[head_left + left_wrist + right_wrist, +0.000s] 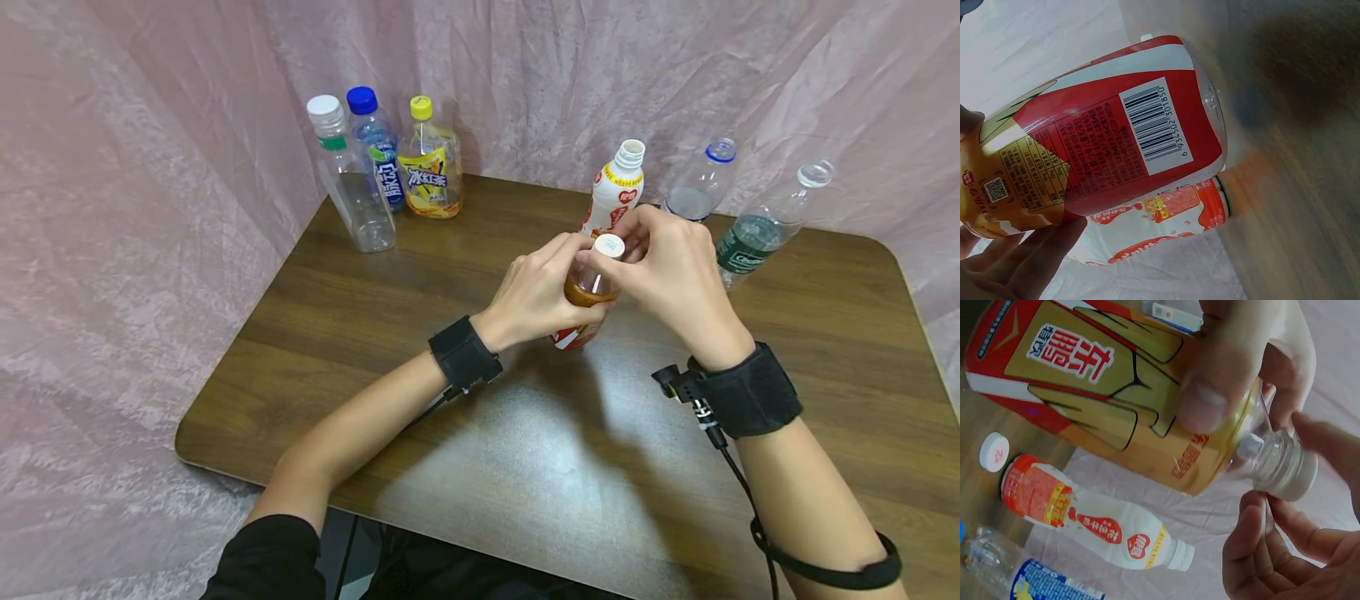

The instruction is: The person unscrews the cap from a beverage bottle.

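My left hand point(543, 287) grips the neck and upper body of a bottle with a red and gold label point(1104, 381), held tilted over the table. Its barcode side faces the left wrist view, where the left fingers point(1035, 256) curl under it. A white cap point(609, 245) tops the bottle's clear neck. My right hand point(671, 271) pinches at this cap, thumb and fingertips around it, as the right wrist view shows. Just behind stands a white and red drink bottle point(618, 187), its mouth uncapped.
At the back left stand a clear bottle with a white cap point(358, 200), a blue-capped bottle point(382, 158) and a yellow-capped bottle point(431, 175). Uncapped at the back right are a clear bottle point(693, 187) and a green-labelled one point(757, 233). A loose white cap point(994, 452) lies on the table.
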Motion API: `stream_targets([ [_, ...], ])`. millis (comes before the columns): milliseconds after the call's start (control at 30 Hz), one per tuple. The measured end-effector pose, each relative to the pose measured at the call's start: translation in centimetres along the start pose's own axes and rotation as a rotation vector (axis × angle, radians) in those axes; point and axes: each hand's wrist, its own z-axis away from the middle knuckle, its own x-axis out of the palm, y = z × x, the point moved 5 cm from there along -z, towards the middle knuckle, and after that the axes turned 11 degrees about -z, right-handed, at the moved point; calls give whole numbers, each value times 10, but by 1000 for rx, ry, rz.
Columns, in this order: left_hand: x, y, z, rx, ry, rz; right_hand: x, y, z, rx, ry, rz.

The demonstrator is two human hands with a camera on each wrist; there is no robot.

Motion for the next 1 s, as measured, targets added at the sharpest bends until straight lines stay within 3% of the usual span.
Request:
stream_targets([
  [167,1,-1,0,0,-6,4,1,-1,0,-35,-14,2],
  [400,2,-3,-1,-8,-25,-23,2,-4,-1,-113,-104,-47],
  [600,3,-3,0,-13,-28,-24,2,-2,-1,-48,-150,-114],
  [767,4,-2,0,-11,-22,-22,-3,-2,0,17,-74,-119],
  [1000,5,-1,0,-11,-21,-20,1,1,-1,32,31,-10],
])
